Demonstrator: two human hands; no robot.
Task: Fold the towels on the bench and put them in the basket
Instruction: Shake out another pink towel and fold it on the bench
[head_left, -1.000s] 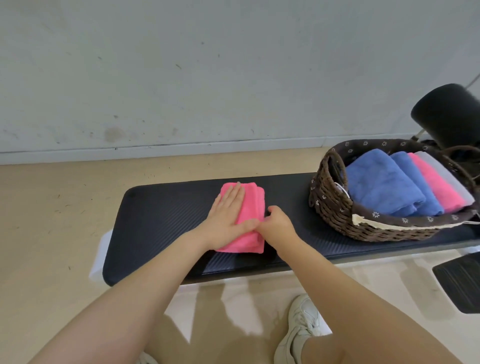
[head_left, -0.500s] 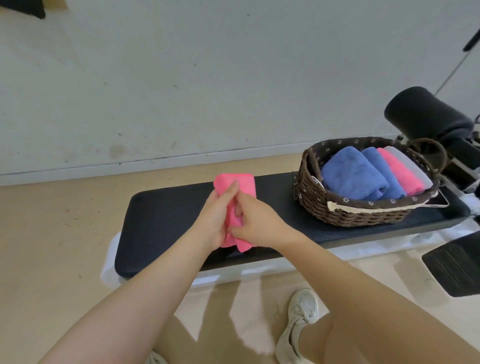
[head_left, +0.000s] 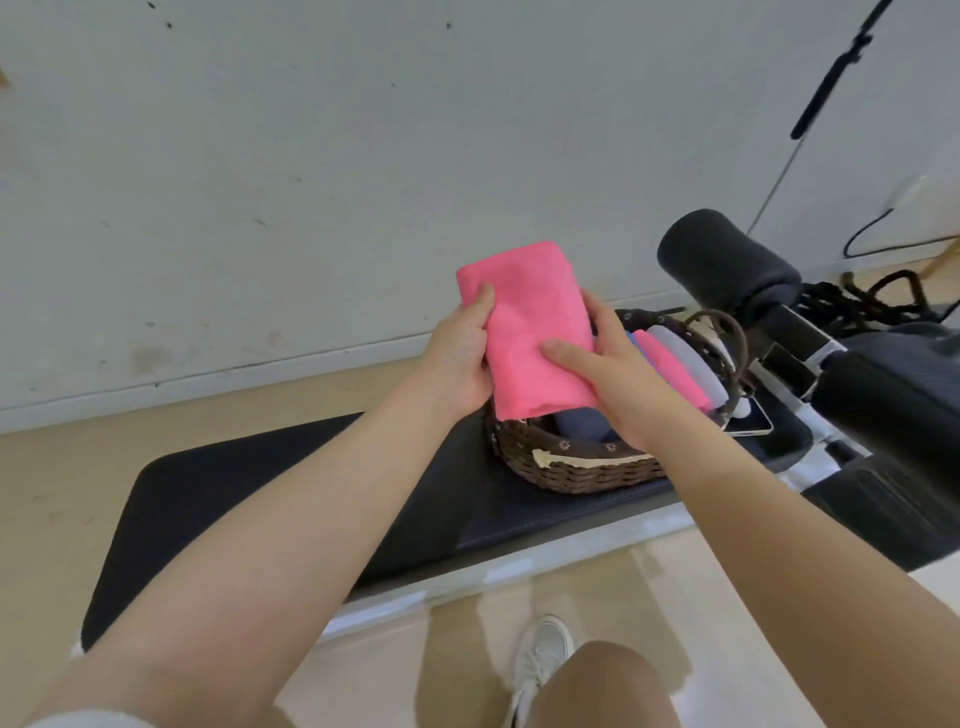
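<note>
We see both hands clamped on a folded bright pink terry towel (head_left: 524, 332) at the centre of the frame: the left hand (head_left: 460, 358) grips its left edge with the thumb laid on top, and the right hand (head_left: 618, 374) holds its right edge, thumb across the lower front. The towel is lifted clear of the counter (head_left: 291, 514), a long black padded bench top, and its lower edge hangs just over the near left rim of the dark brown woven wicker basket (head_left: 576, 467).

The basket stands on the right part of the counter. Most of its inside is hidden behind the right hand and the towel; we make out a blue folded towel (head_left: 582, 423) below the pink one, and a pink towel (head_left: 670, 369) and a pale grey towel (head_left: 691, 358) toward the far right rim. The left half of the counter lies bare down to its rounded left end.

Right of the basket a flat white-edged device (head_left: 748, 423) lies partly covered. A black foam roller pad (head_left: 727, 265) stands at upper right, the equipment beyond it cut off and blurred. A white sneaker (head_left: 540, 654) shows at the bottom on the beige floor (head_left: 62, 488).
</note>
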